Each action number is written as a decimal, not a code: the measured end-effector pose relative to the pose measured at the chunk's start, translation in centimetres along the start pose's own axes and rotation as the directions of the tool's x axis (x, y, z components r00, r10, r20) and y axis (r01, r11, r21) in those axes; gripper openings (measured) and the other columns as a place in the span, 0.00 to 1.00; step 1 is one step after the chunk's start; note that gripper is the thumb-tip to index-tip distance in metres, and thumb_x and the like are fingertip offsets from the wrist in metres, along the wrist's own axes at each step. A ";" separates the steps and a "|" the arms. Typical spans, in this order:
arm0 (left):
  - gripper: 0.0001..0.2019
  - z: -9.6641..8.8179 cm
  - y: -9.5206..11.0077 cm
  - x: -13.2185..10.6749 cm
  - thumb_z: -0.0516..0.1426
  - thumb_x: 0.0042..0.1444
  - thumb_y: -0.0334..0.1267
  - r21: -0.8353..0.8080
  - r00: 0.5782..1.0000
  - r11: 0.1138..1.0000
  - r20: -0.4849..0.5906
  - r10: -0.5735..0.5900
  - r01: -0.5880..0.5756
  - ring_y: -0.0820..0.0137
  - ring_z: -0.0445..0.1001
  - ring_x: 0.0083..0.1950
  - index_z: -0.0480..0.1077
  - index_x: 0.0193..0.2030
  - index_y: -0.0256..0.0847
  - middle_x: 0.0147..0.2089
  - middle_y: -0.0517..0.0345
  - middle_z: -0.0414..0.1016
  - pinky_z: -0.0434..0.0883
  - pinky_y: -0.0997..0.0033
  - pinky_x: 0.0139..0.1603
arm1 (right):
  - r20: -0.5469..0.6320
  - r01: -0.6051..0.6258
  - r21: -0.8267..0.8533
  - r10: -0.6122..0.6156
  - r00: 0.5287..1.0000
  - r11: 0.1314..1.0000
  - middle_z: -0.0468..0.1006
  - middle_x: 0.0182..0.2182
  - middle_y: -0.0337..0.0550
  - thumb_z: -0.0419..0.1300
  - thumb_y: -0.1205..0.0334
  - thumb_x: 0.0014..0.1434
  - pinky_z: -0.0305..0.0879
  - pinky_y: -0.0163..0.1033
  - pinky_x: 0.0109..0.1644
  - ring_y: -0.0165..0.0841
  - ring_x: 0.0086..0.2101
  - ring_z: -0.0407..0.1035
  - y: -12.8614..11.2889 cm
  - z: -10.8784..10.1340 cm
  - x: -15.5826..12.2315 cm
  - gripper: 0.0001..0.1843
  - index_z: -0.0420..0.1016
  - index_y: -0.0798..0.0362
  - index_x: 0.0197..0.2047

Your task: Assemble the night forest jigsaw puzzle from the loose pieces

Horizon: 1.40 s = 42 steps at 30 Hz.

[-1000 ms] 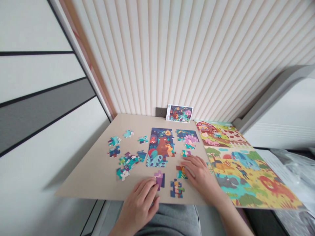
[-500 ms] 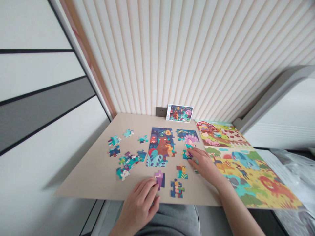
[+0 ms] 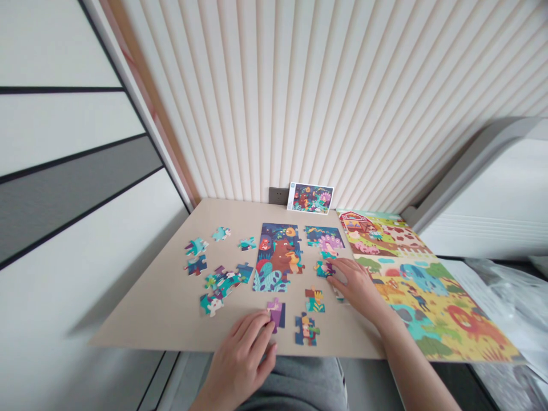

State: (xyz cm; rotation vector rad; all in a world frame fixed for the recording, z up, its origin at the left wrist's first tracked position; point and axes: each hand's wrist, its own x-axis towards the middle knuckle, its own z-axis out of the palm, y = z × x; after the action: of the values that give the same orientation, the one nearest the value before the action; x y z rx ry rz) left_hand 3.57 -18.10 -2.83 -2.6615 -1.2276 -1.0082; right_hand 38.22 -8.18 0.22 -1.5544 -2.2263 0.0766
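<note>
My left hand (image 3: 248, 354) is at the table's front edge, its fingertips closed on the left side of a purple puzzle piece (image 3: 277, 313). Farther right, my right hand (image 3: 354, 283) has its fingers on a teal and dark puzzle piece (image 3: 324, 268), just below the joined peacock section (image 3: 327, 237). Part of another piece (image 3: 337, 294) shows under the right palm. Left of the peacock section lies a larger joined section with a bear (image 3: 280, 257). Between my hands are a yellow-flowered piece (image 3: 315, 301) and a multicoloured piece (image 3: 306, 330).
Several loose pieces (image 3: 225, 282) lie on the left of the beige table (image 3: 149, 308). A picture card (image 3: 310, 198) leans against the ribbed wall by a socket (image 3: 278, 196). Finished farm (image 3: 381, 234) and safari puzzles (image 3: 436, 308) cover the right side.
The view has shifted slightly. The teal piece under my right fingers sits a little farther below the peacock section. My left hand stays on the purple piece.
</note>
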 end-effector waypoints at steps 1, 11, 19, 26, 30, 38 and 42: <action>0.15 0.0 0.0 0.0 0.55 0.64 0.31 -0.002 1.000 1.000 -0.002 -0.002 0.002 0.58 0.75 0.57 0.74 0.56 0.37 0.54 0.45 0.77 0.76 0.57 0.58 | -0.001 -0.010 -0.008 0.010 1.000 1.000 0.80 0.55 0.49 0.58 0.54 0.68 0.69 0.55 0.60 0.46 0.55 0.73 0.2 -0.2 0.0 0.21 0.75 0.46 0.62; 0.14 -0.1 0.1 0.4 0.55 0.64 0.32 0.018 1.000 1.000 -0.031 -0.003 0.004 0.59 0.76 0.56 0.75 0.55 0.39 0.53 0.46 0.77 0.77 0.59 0.57 | -0.130 -0.152 -0.086 0.140 0.982 0.985 0.80 0.56 0.53 0.57 0.50 0.67 0.70 0.57 0.58 0.51 0.56 0.74 6.2 -1.9 -1.8 0.23 0.77 0.48 0.60; 0.15 -0.1 0.1 0.3 0.55 0.64 0.31 0.017 1.000 1.000 -0.014 0.011 -0.011 0.58 0.76 0.56 0.74 0.55 0.38 0.53 0.46 0.77 0.76 0.58 0.57 | -0.080 -0.122 -0.153 0.110 0.991 0.981 0.80 0.57 0.51 0.56 0.52 0.68 0.70 0.58 0.58 0.51 0.56 0.73 7.1 -1.2 -1.5 0.21 0.78 0.47 0.59; 0.16 0.1 0.0 0.2 0.55 0.63 0.30 0.012 1.000 1.000 -0.023 0.014 -0.013 0.58 0.75 0.57 0.74 0.56 0.37 0.53 0.45 0.77 0.75 0.58 0.57 | -0.016 -0.086 -0.152 0.084 0.996 0.985 0.80 0.57 0.48 0.56 0.55 0.68 0.68 0.55 0.60 0.49 0.57 0.73 8.6 -2.2 1.4 0.18 0.81 0.44 0.57; 0.16 0.0 -0.1 0.2 0.55 0.63 0.30 0.012 0.999 1.000 -0.030 0.021 -0.020 0.58 0.76 0.56 0.74 0.56 0.37 0.53 0.46 0.77 0.75 0.59 0.57 | 0.026 -0.054 -0.132 0.058 0.998 0.990 0.81 0.55 0.48 0.55 0.57 0.69 0.68 0.54 0.60 0.47 0.55 0.74 9.1 -1.8 2.3 0.18 0.82 0.44 0.56; 0.15 0.2 -0.1 0.2 0.56 0.64 0.30 -0.002 0.999 1.000 -0.032 0.009 -0.009 0.58 0.76 0.57 0.74 0.56 0.38 0.53 0.46 0.77 0.74 0.59 0.58 | 0.004 0.011 -0.106 -0.011 1.000 0.994 0.79 0.56 0.49 0.54 0.56 0.71 0.67 0.57 0.61 0.48 0.56 0.72 9.3 -0.8 2.1 0.18 0.82 0.44 0.55; 0.16 0.2 -0.2 0.0 0.56 0.64 0.30 0.007 1.000 1.000 -0.016 0.012 -0.012 0.58 0.75 0.57 0.74 0.57 0.38 0.54 0.46 0.77 0.74 0.59 0.58 | -0.025 0.040 -0.030 -0.040 0.999 0.999 0.79 0.55 0.49 0.55 0.55 0.71 0.69 0.55 0.61 0.46 0.55 0.72 8.6 -1.1 2.0 0.17 0.80 0.45 0.57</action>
State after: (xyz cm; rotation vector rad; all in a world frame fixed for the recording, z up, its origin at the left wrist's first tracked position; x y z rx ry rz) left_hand 3.57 -17.94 -3.09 -2.6470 -1.2089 -1.0190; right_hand 45.65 -3.43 -0.58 -1.5168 -2.2473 0.0119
